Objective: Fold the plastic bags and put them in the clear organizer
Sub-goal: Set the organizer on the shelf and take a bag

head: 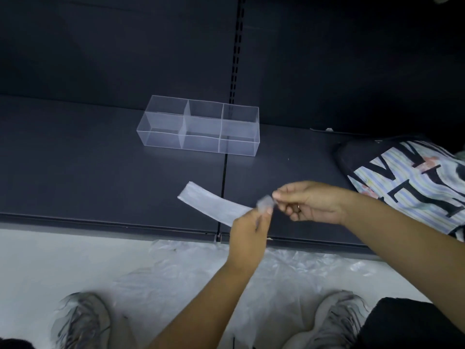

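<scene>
- We hold a plastic bag [214,201], folded into a long narrow strip, over the dark shelf [100,172].
- The far part of the strip lies flat on the shelf and points away to the left. Its near end is lifted between our hands and looks blurred.
- Our left hand [249,233] comes up from below, and its thumb and fingertips pinch that near end of the strip.
- Our right hand [312,202] reaches in from the right. Its fingers are curled and its fingertips pinch the same end, right beside the left hand's.
- The clear organizer [201,127] stands farther back on the shelf, well apart from the strip. Thin walls divide it into compartments, three across.
- A striped cloth bag with large black letters [407,182] lies on the right side of the shelf, near our right wrist.
- Loose clear plastic bags [201,273] lie crumpled on the pale floor just below the shelf's front edge.
- Our two grey shoes [80,321] [337,321] stand on the floor, one on either side of that pile.
</scene>
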`<state>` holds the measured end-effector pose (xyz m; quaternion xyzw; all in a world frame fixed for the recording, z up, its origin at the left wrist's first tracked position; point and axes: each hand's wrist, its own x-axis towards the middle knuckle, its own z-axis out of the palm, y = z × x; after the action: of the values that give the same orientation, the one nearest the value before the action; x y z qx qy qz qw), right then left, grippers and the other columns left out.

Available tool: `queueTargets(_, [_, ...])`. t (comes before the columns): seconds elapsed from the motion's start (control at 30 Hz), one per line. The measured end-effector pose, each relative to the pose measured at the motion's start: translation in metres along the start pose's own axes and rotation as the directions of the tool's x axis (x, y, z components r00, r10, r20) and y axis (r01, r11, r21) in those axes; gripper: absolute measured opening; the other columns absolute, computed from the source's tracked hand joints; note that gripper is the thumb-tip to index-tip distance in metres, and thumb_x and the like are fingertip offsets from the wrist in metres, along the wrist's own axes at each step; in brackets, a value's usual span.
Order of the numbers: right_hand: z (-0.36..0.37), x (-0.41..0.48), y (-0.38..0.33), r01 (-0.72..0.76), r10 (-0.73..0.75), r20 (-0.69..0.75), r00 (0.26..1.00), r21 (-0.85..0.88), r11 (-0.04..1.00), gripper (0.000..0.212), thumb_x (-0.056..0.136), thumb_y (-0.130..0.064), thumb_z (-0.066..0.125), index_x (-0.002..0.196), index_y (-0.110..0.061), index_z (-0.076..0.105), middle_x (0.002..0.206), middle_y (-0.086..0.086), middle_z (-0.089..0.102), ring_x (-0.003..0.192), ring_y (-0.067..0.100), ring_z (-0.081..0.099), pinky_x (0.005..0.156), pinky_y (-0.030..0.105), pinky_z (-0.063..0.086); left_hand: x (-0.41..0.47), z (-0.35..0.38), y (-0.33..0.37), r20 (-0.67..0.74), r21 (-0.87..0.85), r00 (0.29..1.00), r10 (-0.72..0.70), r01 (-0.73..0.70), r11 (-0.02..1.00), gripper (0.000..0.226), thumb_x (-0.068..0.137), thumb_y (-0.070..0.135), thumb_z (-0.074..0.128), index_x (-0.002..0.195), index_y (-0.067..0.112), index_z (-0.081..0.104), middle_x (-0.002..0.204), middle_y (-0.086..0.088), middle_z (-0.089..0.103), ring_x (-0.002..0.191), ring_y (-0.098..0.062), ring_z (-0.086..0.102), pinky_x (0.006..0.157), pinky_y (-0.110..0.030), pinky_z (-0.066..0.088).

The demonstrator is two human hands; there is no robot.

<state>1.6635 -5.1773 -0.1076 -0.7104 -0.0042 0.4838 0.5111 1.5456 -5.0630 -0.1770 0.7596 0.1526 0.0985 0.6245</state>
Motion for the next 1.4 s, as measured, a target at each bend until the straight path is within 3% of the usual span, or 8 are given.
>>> queueTargets(0.2, [0.02, 0.042, 0.011, 0.158, -0.165, 0.125, 0.978, 0.062, 0.985, 0.074, 0.081, -0.072, 0.024, 0.115, -0.023, 0.067, 0.108, -0.009, 0.068, 0.071, 0.007, 0.044, 0.065, 0.027, 0.03, 0.029, -0.049, 0.003, 0.164, -0.546, 0.86, -0.483, 0.487, 0.682, 0.024, 0.097, 0.031, 0.052, 0.101, 0.017, 0.071, 0.108, -0.004, 0.072, 0.103, -0.017, 0.065, 0.093, -0.033, 0.048])
queueTargets(0.63, [0.053, 0.083, 0.052, 0.074, -0.16, -0.163, 0.974, -0.434, 0.898, 0.005, 0.082, -0.012, 0.072, 0.081, -0.014, 0.068, 0.087, 0.005, 0.073, 0.077, 0.011, 0.064, 0.075, 0.023, 0.048, 0.086, -0.09, -0.054, -0.119, -0.501, 0.652, -0.749, 0.612, 0.612, 0.011, 0.092, 0.018, 0.062, 0.09, 0.007, 0.061, 0.102, -0.012, 0.064, 0.084, -0.022, 0.064, 0.06, -0.025, 0.052])
queueTargets(0.87, [0.057, 0.085, 0.051, 0.042, -0.15, -0.207, 0.967, -0.449, 0.893, 0.014, 0.08, -0.009, 0.073, 0.076, -0.018, 0.063, 0.083, 0.004, 0.07, 0.077, 0.015, 0.063, 0.07, 0.023, 0.047, 0.081, -0.107, -0.049, -0.484, 0.183, 0.86, -0.161, 0.279, 0.943, 0.02, 0.095, 0.01, 0.054, 0.109, 0.008, 0.068, 0.108, -0.008, 0.068, 0.1, -0.021, 0.063, 0.093, -0.031, 0.048])
queueTargets(0.97, [0.057, 0.083, 0.05, 0.038, -0.146, -0.213, 0.966, -0.442, 0.896, 0.016, 0.079, -0.011, 0.075, 0.083, -0.017, 0.061, 0.085, 0.004, 0.068, 0.079, 0.017, 0.062, 0.07, 0.025, 0.047, 0.05, -0.095, -0.047, -0.066, 0.512, 0.977, 0.204, -0.142, 0.847, 0.027, 0.094, 0.02, 0.058, 0.119, 0.011, 0.064, 0.121, -0.006, 0.064, 0.112, -0.02, 0.058, 0.098, -0.028, 0.042])
queueTargets(1.07, [0.057, 0.079, 0.048, 0.029, -0.128, -0.226, 0.966, -0.393, 0.919, 0.017, 0.081, -0.009, 0.073, 0.089, -0.015, 0.059, 0.082, 0.002, 0.063, 0.076, 0.015, 0.058, 0.065, 0.022, 0.044, 0.024, -0.081, -0.061, 0.382, 0.576, 0.921, 0.068, -0.295, 0.763, 0.066, 0.087, 0.047, 0.063, 0.141, 0.014, 0.044, 0.146, -0.001, 0.043, 0.137, -0.017, 0.036, 0.114, -0.024, 0.024])
queueTargets(1.17, [0.06, 0.07, 0.04, -0.009, -0.045, -0.217, 0.975, -0.242, 0.97, 0.008, 0.088, -0.013, 0.065, 0.093, -0.013, 0.059, 0.071, 0.002, 0.055, 0.061, 0.011, 0.048, 0.052, 0.02, 0.037, 0.015, -0.078, -0.073, 0.399, 0.616, 0.916, 0.046, -0.305, 0.727, 0.08, 0.087, 0.049, 0.062, 0.15, 0.016, 0.026, 0.156, 0.002, 0.026, 0.145, -0.011, 0.019, 0.115, -0.016, 0.006])
queueTargets(1.3, [0.061, 0.056, 0.02, 0.025, -0.039, -0.171, 0.984, -0.083, 0.996, 0.008, 0.092, -0.018, 0.062, 0.098, -0.014, 0.061, 0.069, -0.002, 0.064, 0.051, 0.006, 0.055, 0.048, 0.019, 0.039, 0.017, -0.076, -0.064, 0.182, 0.543, 0.972, 0.149, -0.226, 0.808, 0.029, 0.098, 0.034, 0.05, 0.12, 0.02, 0.063, 0.085, 0.01, 0.065, 0.075, -0.008, 0.058, 0.074, -0.029, 0.049])
queueTargets(1.4, [0.052, 0.056, 0.012, 0.133, -0.177, -0.235, 0.956, -0.19, 0.973, 0.028, 0.087, -0.019, 0.069, 0.112, -0.022, 0.057, 0.1, -0.008, 0.069, 0.067, 0.006, 0.063, 0.056, 0.019, 0.043, 0.025, -0.083, -0.059, 0.107, 0.442, 0.994, -0.012, -0.036, 0.896, 0.033, 0.1, 0.035, 0.045, 0.076, 0.016, 0.059, 0.051, 0.007, 0.042, 0.048, -0.009, 0.038, 0.055, -0.03, 0.034])
